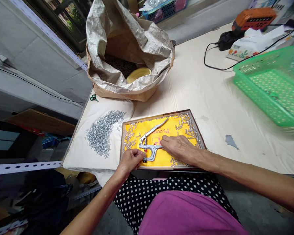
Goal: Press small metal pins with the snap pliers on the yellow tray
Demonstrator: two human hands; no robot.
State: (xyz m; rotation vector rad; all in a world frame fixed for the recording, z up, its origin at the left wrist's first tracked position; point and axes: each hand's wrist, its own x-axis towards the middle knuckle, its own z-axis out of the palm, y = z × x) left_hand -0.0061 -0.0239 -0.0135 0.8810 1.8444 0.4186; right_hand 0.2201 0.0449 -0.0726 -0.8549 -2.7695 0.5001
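Note:
A pair of grey snap-fastener pliers [153, 151] lies over a yellow-lined tray [156, 117], its upper lever raised and jaws apart. The fingers of my right hand [177, 147] are curled around the lower handle end. At the jaws, my left hand [132, 160] has thumb and forefinger pinched together; whatever is between them is too small to make out. Small silvery rod-like metal pieces [189, 129] lie along the tray's sides. To the left of the tray, a heap of similar metal pieces [101, 132] rests on a white cloth [75, 156].
Behind the tray stands an open woven sack [127, 93] with dark contents and a yellow dish [139, 74]. Green scissors [94, 97] lie beside it. On the right are a green basket [264, 106], a black cable [219, 68] and an orange device [253, 19].

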